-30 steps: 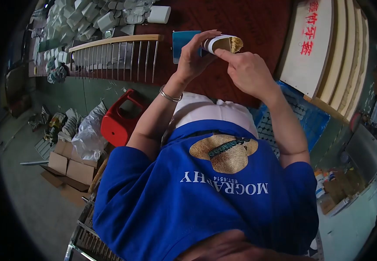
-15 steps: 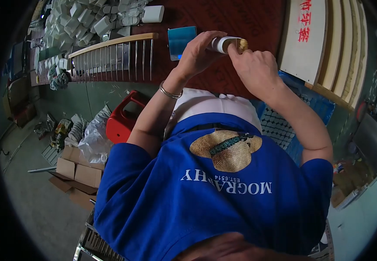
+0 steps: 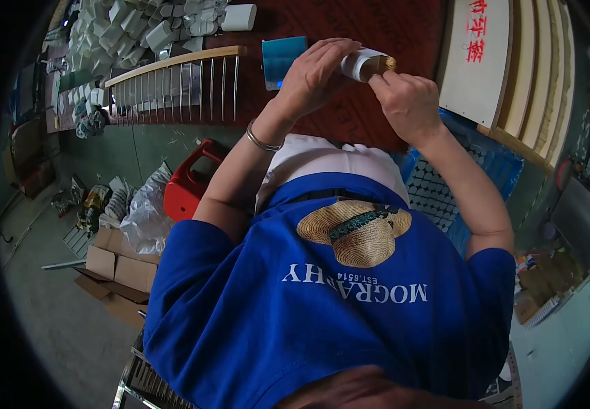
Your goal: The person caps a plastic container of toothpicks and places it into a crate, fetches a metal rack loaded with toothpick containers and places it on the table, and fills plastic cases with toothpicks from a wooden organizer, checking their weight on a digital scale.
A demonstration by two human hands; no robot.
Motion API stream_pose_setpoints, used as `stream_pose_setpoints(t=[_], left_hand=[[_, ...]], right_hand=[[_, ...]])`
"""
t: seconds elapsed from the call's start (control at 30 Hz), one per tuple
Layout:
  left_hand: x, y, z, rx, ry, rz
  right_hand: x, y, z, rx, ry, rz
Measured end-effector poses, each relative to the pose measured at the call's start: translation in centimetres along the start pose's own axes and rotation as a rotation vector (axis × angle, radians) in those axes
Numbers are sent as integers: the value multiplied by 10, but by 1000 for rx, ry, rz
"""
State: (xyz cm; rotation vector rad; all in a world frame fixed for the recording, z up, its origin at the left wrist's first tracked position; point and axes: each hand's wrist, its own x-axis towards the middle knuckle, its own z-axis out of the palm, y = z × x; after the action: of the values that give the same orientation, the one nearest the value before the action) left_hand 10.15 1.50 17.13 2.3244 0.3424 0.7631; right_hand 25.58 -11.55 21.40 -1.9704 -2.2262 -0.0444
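My left hand [image 3: 319,73] is wrapped round a white container [image 3: 359,65] that lies tilted over the dark red tabletop [image 3: 336,117]. Out of the container's right end shows a bundle of thin tan sticks [image 3: 390,64]. My right hand [image 3: 407,102] has its fingers bent together at the container's open end, touching or nearly touching its lower edge; whether they pinch anything is too small to tell. Behind my left hand lies a teal box [image 3: 283,60].
White containers [image 3: 121,34] are heaped at the upper left, beside a wooden-topped rack [image 3: 172,63] with metal rods. Stacked boards [image 3: 472,68] with red writing stand at the right. A red stool [image 3: 189,187], a blue crate [image 3: 445,184] and cardboard boxes [image 3: 121,262] are below table level.
Both hands and the container have shifted right. The right fingers have moved from over the container's opening and the sticks to its lower edge, and the view has shifted slightly.
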Motion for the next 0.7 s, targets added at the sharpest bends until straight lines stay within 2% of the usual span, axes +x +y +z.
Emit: stream_pose_setpoints(t=[0.07, 0.17, 0.4, 0.47, 0.7], left_hand=[[2, 0, -2, 25, 9, 25], [5, 1, -3, 71, 28, 78], [10, -1, -1, 67, 54, 131], [14, 1, 0, 70, 51, 142], [20, 1, 6, 45, 48, 156]], right_hand=[[-3, 0, 3, 163, 112, 70], [-4, -1, 7, 195, 230, 88], [-9, -2, 1, 143, 214, 131], [-10, 0, -1, 132, 313, 117], [-17, 2, 1, 80, 322, 119]])
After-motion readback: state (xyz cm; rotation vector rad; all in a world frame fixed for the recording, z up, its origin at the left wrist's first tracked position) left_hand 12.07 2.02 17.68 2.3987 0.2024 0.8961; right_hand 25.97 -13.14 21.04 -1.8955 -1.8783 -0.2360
